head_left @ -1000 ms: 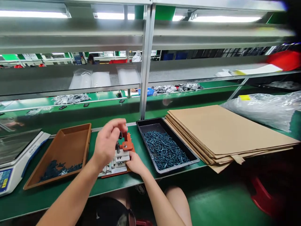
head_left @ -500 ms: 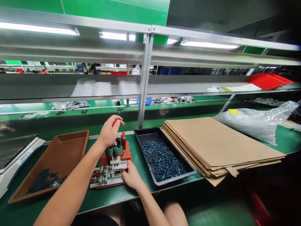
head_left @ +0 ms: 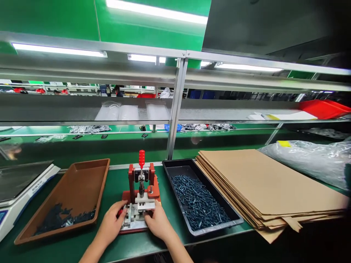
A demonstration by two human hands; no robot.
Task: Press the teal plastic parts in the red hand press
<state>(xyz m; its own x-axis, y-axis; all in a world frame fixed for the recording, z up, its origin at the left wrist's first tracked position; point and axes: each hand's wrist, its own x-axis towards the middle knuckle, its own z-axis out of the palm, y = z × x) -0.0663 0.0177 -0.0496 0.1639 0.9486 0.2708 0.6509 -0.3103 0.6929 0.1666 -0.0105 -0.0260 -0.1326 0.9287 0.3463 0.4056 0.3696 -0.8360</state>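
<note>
A toggle-clamp fixture (head_left: pixel 141 197) with a red base and a silver metal slide stands on the green bench between two trays. Its red handle (head_left: pixel 142 159) points straight up, with no hand on it. My left hand (head_left: pixel 112 221) is closed at the fixture's left end, thumb and fingers around a small red part. At the right side of the metal block, my right hand (head_left: pixel 159 222) pinches the fixture with thumb and fingers. Any small workpiece in the slide is hidden or too small to make out.
To the left are a brown tray (head_left: pixel 102 182) with dark small parts and a white scale (head_left: pixel 30 190). A black tray (head_left: pixel 181 166) of dark pins lies right of the fixture, beside stacked cardboard sheets (head_left: pixel 263 179) and a clear plastic bag (head_left: pixel 309 160). A metal post (head_left: pixel 177 109) rises behind.
My left hand has let go of the red handle and come down to the fixture's left end. My right hand stays at the right side. The view has tilted up.
</note>
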